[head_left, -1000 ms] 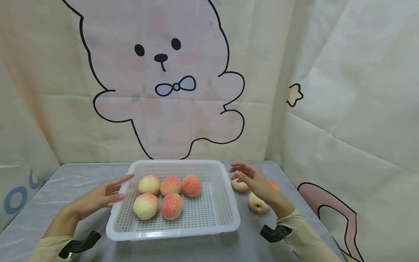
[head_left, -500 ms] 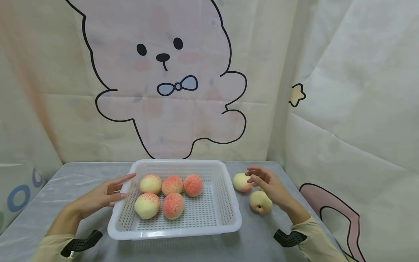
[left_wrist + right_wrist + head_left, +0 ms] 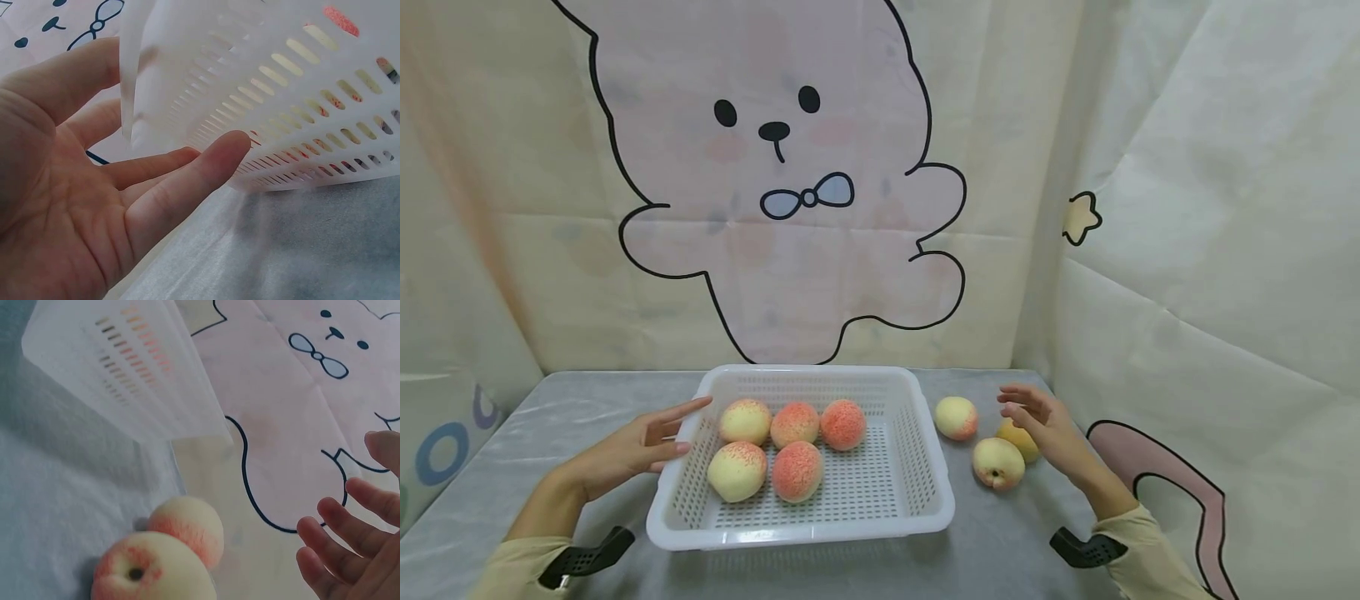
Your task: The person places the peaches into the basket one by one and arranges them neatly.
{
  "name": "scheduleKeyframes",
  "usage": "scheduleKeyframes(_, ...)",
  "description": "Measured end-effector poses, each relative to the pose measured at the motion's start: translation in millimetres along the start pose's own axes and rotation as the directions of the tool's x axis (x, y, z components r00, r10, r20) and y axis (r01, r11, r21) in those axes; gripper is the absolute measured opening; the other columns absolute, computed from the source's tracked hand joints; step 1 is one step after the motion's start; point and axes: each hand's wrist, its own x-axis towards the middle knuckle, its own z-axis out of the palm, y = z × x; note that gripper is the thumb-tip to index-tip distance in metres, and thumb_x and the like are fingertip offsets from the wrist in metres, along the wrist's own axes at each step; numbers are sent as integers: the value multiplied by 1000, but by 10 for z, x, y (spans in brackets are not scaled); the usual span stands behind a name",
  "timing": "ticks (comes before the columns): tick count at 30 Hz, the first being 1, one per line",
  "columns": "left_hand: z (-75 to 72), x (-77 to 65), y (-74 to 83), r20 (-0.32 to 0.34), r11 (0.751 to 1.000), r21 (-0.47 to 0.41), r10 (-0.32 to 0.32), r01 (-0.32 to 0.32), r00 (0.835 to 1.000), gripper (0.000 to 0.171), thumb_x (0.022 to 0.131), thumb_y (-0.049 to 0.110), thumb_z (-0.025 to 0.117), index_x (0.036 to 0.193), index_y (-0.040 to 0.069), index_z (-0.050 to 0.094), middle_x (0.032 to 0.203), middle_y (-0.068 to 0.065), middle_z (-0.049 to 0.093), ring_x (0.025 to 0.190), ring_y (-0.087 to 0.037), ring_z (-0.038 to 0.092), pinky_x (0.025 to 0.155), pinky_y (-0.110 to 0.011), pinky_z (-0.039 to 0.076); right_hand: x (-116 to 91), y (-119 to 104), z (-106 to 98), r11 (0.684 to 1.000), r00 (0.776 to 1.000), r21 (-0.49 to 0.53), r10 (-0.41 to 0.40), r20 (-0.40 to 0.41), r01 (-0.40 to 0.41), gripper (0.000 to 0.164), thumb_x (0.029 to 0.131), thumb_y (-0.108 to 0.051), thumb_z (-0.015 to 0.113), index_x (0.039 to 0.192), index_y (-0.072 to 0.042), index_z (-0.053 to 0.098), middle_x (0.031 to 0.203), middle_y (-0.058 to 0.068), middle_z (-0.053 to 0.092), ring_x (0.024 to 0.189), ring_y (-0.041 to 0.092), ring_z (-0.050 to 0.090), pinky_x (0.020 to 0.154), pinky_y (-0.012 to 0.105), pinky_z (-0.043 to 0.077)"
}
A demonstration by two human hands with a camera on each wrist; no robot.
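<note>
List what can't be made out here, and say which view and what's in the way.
- Head view: part of the yellow fruit, behind the nearer pale peach.
- Left wrist view: the ends of two left-hand fingers, behind the white basket's rim.
- Left wrist view: full outlines of the basketed peaches, masked by the slotted wall.
- Right wrist view: the rest of the right hand, cut off by the frame edge.

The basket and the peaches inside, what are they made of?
The basket looks like white plastic, smooth and slightly shiny: it has neat slots and catches light along its edge. The peaches look matte, with grainy reddish speckles; perhaps foam, but looks alone can't settle it.
</note>
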Motion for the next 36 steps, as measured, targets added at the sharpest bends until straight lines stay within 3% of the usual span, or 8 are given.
scheduleKeyframes(8, -10, 6, -13, 3, 1000, 5, 4, -4, 1000, 68, 99, 23, 53, 156, 29, 17, 159, -26, 20, 138, -40, 38, 93, -47, 48, -39, 152, -122, 992, 997, -115, 40, -73, -48, 36, 101, -24, 50, 133, -6, 53, 129, 18, 59, 104, -18, 51, 85, 10, 45)
scheduleKeyframes(22, -8, -3, -2, 1, 1000, 5, -5, 5, 1000, 68, 98, 24, 53, 155, 31, 17, 159, -25, 20, 137, -38, 40, 92, -44, 49, -65, 464, -184, 977, 986, -172, 107, -129, -128, 40, 101, -27, 50, 132, -2, 54, 130, 21, 59, 100, -20, 47, 84, 14, 44)
scheduleKeyframes(25, -11, -15, 1, -2, 1000, 6, -6, 6, 1000, 68, 98, 24, 54, 155, 31, 18, 159, -26, 21, 137, -37, 40, 91, -42, 49, -64, 565, -179, 966, 980, -199, 134, -147, -162, 42, 101, -31, 50, 132, -3, 54, 132, 20, 58, 105, -9, 51, 87, 22, 45)
scheduleKeyframes(31, -6, -25, -11, 4, 1000, 5, 14, -14, 1000, 67, 99, 21, 52, 156, 29, 17, 157, -28, 24, 131, -25, 46, 89, -36, 49, -101, 761, -151, 950, 960, -169, 242, -138, -263, 51, 100, -39, 50, 138, -5, 49, 143, 21, 49, 124, 36, 48, 93, 48, 44)
scheduleKeyframes(36, 9, -7, 6, -1, 1000, 9, 19, -19, 1000, 67, 99, 21, 52, 156, 28, 17, 156, -29, 24, 132, -26, 45, 89, -36, 50, -118, 909, -135, 943, 953, -152, 283, -107, -297, 56, 100, -39, 50, 143, -5, 42, 147, 25, 42, 130, 45, 42, 98, 57, 41)
